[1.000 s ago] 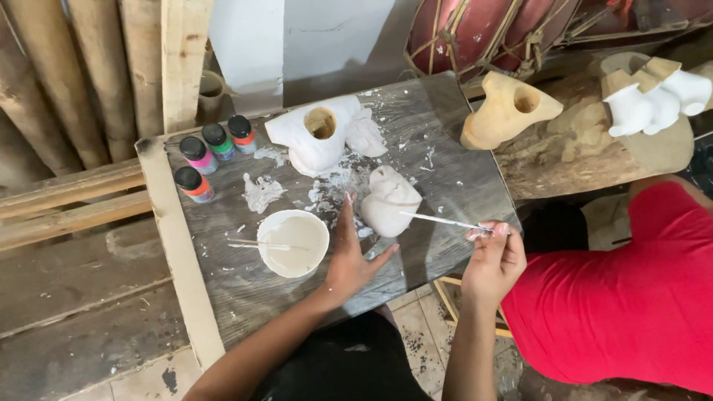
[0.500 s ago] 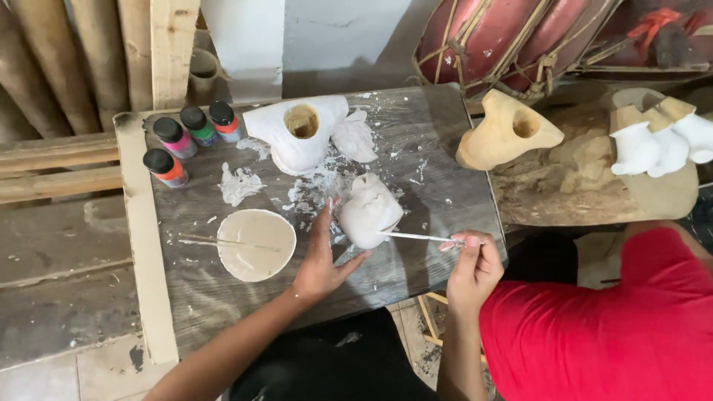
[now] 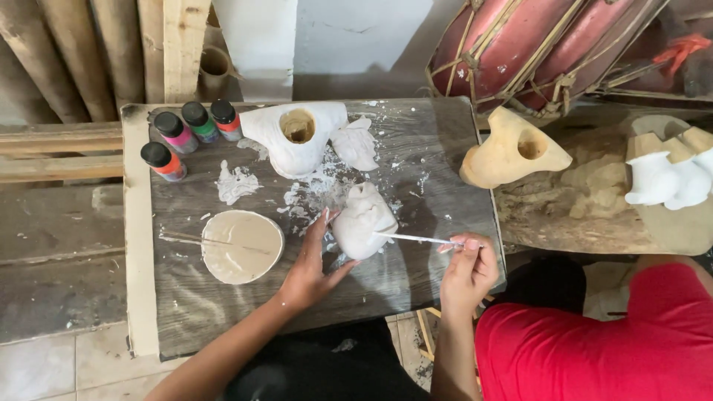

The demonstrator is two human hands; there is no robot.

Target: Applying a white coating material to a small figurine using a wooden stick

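Left hand [image 3: 310, 271] steadying white mask [image 3: 362, 220] mid-board on paint-spattered dark wooden table [image 3: 416, 160]; right hand [image 3: 468, 269] pinching thin brush [image 3: 416, 238] against it. Tiled floor [image 3: 52, 367] below, bamboo poles [image 3: 67, 52] behind.

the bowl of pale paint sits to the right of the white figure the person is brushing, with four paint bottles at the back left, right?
Not quite. In the head view the bowl sits left of the white figure, beyond the left hand steadying it. The right hand holds the brush, and the four paint bottles stand at the back left.
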